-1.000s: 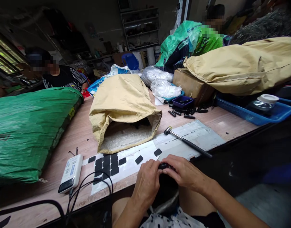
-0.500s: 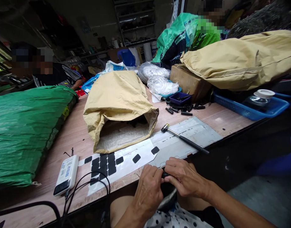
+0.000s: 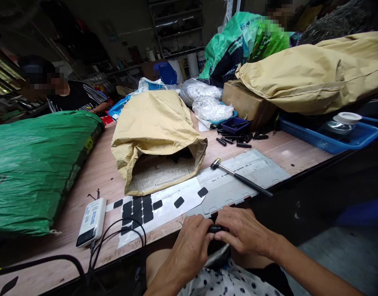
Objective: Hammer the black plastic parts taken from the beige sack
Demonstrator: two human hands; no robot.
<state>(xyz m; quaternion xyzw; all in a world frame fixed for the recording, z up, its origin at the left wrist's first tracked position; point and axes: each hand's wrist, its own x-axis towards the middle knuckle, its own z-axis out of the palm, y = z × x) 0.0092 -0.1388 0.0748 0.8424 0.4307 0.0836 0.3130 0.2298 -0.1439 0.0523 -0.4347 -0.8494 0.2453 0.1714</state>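
Observation:
Over my lap, at the table's front edge, my left hand (image 3: 193, 238) and my right hand (image 3: 238, 230) face each other, both closed on a small black cylindrical piece (image 3: 215, 228). Only its short middle shows between my fingers; its ends are hidden. Similar black pieces (image 3: 243, 145) lie loose beside a small purple tray (image 3: 235, 126). A hammer (image 3: 241, 179) with a black handle rests on a grey plate (image 3: 263, 164) just beyond my hands. To the left, a white sheet (image 3: 173, 213) carries several black rounded-square stickers (image 3: 179, 202).
An open tan sack (image 3: 158, 123) lies mid-table, with a green sack (image 3: 38, 164) at left. A white power bank (image 3: 92, 222) with black cables (image 3: 115, 224) sits near the front edge. At right are a blue basket (image 3: 330, 142) and another tan sack (image 3: 312, 78). A person (image 3: 74, 96) sits far left.
My view has shifted slightly. My hands stay together on the black piece, and more of it shows between them now. Things on the table have not moved.

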